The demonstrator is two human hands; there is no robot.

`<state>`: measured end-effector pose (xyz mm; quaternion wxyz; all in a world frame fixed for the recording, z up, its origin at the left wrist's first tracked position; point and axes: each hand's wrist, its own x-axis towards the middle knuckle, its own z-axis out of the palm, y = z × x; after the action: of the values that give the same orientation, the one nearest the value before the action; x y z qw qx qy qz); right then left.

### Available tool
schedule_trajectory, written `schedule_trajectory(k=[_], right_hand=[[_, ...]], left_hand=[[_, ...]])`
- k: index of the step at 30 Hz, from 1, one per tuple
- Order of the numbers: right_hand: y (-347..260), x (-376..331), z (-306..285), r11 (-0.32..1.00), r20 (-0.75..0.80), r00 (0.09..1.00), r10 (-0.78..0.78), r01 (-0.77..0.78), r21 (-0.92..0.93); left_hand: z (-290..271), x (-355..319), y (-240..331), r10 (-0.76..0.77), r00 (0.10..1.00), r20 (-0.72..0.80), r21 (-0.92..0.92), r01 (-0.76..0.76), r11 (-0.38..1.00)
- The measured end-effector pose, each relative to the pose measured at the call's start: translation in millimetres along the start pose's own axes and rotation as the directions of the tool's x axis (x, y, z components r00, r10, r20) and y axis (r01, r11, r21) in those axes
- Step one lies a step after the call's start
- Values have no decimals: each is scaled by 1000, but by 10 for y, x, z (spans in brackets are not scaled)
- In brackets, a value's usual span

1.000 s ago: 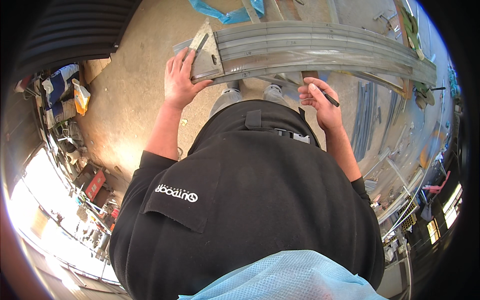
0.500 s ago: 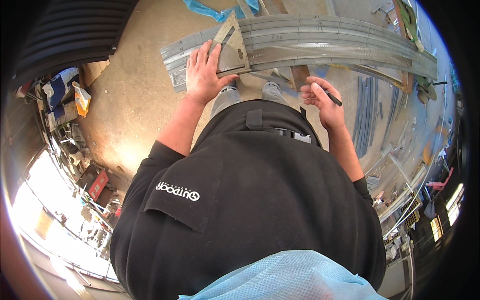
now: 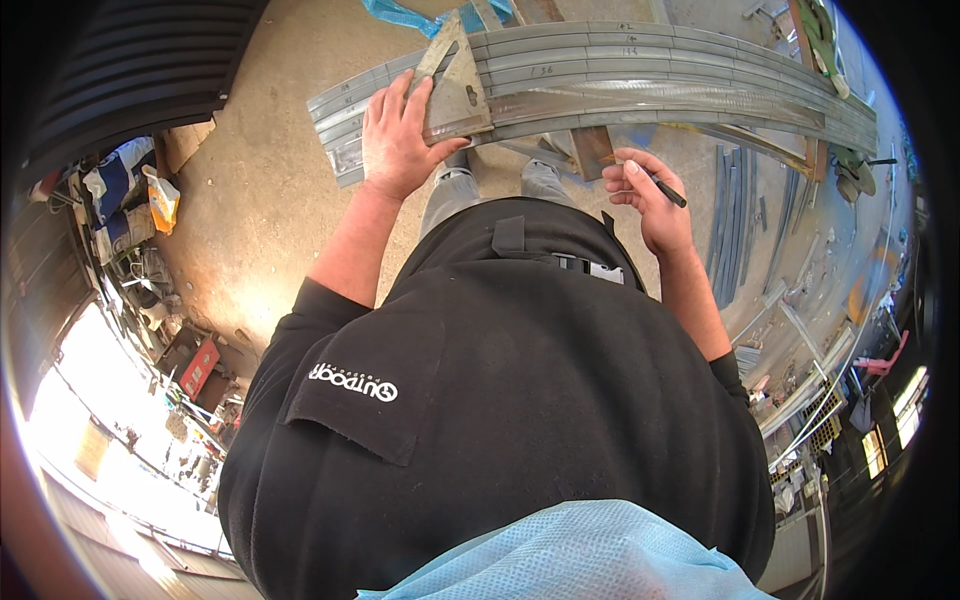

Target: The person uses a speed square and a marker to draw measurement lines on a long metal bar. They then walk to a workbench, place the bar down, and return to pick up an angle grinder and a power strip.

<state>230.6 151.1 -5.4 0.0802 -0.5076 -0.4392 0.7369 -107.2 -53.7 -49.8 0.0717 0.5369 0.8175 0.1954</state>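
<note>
My left hand (image 3: 397, 140) lies with outstretched fingers across the left part of a triangular metal square (image 3: 462, 95). Its thumb points right along the square's near edge. Under the square runs a row of long grey metal strips (image 3: 640, 72), side by side, with small handwritten marks on them. Between the bent fingers and thumb of my right hand (image 3: 650, 200) is a black marker pen (image 3: 668, 192), its back end pointing down and right. That hand hovers just on the near side of the strips, apart from them.
A brown support piece (image 3: 592, 150) shows beneath the strips. More long metal pieces (image 3: 735, 225) lie on the floor at right. Blue plastic wrap (image 3: 410, 18) sits beyond the strips. A dark ribbed panel (image 3: 140, 60) stands at far left, with clutter below it.
The strips' left end, the square and my left hand appear slightly farther left and up in the picture. My right hand keeps the pen in nearly the same place.
</note>
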Motion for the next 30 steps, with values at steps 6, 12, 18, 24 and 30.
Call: schedule_trajectory(k=[6,12,18,24,30], right_hand=[[-36,21,17,1000,2,1000,1,-1,-9],[-53,48,47,1000,7,1000,3,-3,-13],[-74,70,75,1000,10,1000,7,-6,-24],[-76,97,98,1000,20,1000,11,-10,-29],[-79,113,112,999,28,1000,12,-11,-35]], left_hand=[[-10,13,-6,-2,1000,20,-5,2,1000],[-20,33,-16,-3,1000,29,-6,4,1000],[-25,32,-10,0,999,33,-2,0,1000],[-28,30,-6,4,999,32,10,-4,1000],[-31,33,3,-1,999,36,15,0,1000]])
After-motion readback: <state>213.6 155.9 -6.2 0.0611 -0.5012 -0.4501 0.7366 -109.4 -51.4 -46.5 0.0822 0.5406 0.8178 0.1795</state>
